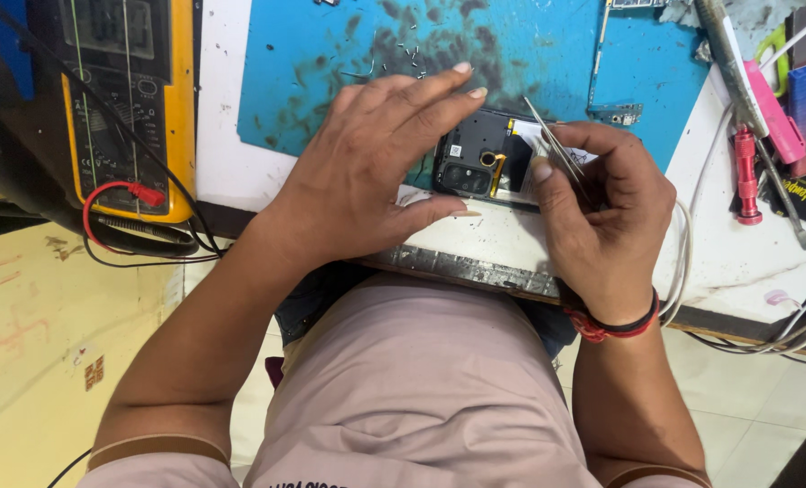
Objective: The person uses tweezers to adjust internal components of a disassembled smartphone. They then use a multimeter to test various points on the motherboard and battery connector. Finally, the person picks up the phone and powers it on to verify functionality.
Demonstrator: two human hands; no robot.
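An opened black phone (478,163) with its back cover off lies at the near edge of the blue work mat (330,54). My left hand (371,172) rests over its left end, fingers spread across the top and thumb along the bottom edge. My right hand (602,212) holds thin metal tweezers (552,140), their tips pointing up and left over the phone's right part. A red and black band circles my right wrist.
A yellow multimeter (122,99) with red and black leads sits at the left. Several tiny screws (403,56) lie on the mat. A red screwdriver (746,176), a pink tool (769,108), a circuit board strip (612,113) and white cables (683,262) are at the right.
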